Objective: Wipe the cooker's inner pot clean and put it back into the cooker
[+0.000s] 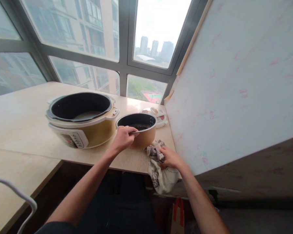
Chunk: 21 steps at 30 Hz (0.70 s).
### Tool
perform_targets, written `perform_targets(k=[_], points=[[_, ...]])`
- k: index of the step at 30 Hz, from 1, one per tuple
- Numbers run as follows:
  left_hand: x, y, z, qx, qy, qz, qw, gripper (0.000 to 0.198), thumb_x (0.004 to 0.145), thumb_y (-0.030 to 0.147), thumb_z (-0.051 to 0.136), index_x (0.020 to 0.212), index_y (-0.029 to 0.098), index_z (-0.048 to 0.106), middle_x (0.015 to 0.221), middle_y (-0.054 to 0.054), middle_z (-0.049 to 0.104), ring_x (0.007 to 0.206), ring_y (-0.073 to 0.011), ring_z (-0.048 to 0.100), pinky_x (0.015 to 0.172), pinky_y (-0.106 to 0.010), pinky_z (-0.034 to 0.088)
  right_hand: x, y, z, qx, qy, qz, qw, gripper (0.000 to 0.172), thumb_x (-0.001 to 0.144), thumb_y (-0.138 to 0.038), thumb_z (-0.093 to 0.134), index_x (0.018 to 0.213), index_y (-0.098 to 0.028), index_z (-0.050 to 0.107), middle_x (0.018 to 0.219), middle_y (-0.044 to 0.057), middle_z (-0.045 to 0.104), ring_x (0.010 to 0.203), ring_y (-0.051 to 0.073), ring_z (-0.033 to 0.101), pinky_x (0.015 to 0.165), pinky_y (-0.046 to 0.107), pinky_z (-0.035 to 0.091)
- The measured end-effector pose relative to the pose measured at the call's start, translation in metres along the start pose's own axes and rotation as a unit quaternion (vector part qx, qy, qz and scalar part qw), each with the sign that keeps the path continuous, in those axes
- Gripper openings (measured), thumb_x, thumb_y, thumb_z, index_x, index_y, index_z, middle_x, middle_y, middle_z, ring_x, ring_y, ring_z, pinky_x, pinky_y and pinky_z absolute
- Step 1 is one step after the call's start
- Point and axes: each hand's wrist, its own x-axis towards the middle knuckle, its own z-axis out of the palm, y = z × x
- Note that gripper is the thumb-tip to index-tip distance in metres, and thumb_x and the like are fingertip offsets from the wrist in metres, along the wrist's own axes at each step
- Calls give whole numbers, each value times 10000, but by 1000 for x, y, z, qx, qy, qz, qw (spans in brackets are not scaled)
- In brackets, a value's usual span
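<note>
My left hand [125,138] pinches the near rim of a copper-coloured inner pot [147,136], thumb toward the inside. The pot has a dark interior with pale level marks and stands on the stone ledge. In my right hand [170,158] is a bunched, pale cloth [163,178] with a dark pattern. Its upper part is close to the pot's lower right side, and its lower part hangs over the ledge's front edge. Left of the pot sits an electric pressure cooker [104,130], lidless, with a dark inside and a front control panel.
Behind the inner pot, a white lid [161,120] lies in the corner by the papered wall [222,91]. Windows line the back of the ledge [17,130]. A white cord [17,191] curves at lower left. A bag with red handles [177,217] stands below.
</note>
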Motion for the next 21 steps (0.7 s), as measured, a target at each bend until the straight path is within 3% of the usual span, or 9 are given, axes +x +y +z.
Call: perform_targets(k=[3,7,9,12,14,17,19,21], points=[[-2,-1,-3,-11,16,-12,1000,176,831,232,642,796,227,814,690,-29,741,653,-176,610,732,-335,434,-4,-8,1,-31,86,22,996,663,697,-185,695,1355,-241,631,1230,101,695,1119,304,646,893,349,481],[-6,-5,-6,-30,66,-11,997,176,824,269,640,808,223,810,720,-43,726,709,-193,619,753,-344,471,-8,-23,13,-1,186,72,980,447,812,-220,585,1246,-270,677,1172,81,733,1062,266,680,829,311,474],[-9,-6,-7,-43,100,-12,994,175,816,277,642,821,218,807,766,-53,725,773,-206,633,789,-352,487,-9,-23,21,49,229,99,967,401,819,-280,590,1209,-266,685,1154,78,743,1049,269,689,827,316,480],[-14,-4,-7,-61,123,-18,990,178,807,279,634,819,214,798,802,-57,716,823,-215,641,844,-366,491,-12,-14,35,172,295,132,931,468,750,-341,632,1203,-232,679,1093,85,761,1010,294,700,835,357,502],[-19,-2,-8,-80,132,-30,988,181,803,297,633,806,208,791,816,-60,709,822,-214,642,830,-359,492,-14,-7,43,298,348,137,878,494,671,-359,669,1132,-184,694,1027,96,769,956,302,705,820,379,527],[-24,0,-11,-123,148,-59,979,203,797,342,643,799,194,782,831,-60,709,813,-212,644,769,-335,488,-21,-7,47,484,422,140,754,420,597,-345,716,963,-138,710,915,95,769,840,282,704,754,387,557],[-28,0,-13,-165,147,-79,972,209,777,360,664,790,185,779,804,-54,709,781,-205,636,725,-320,479,-28,-17,41,547,473,132,678,405,575,-314,762,932,-127,717,885,88,766,798,265,700,730,385,564],[-31,-1,-14,-214,142,-105,961,214,743,373,701,785,178,781,761,-44,710,740,-198,620,691,-310,466,-38,-32,28,561,532,103,626,430,563,-288,810,954,-128,724,903,78,765,810,255,703,749,390,570]])
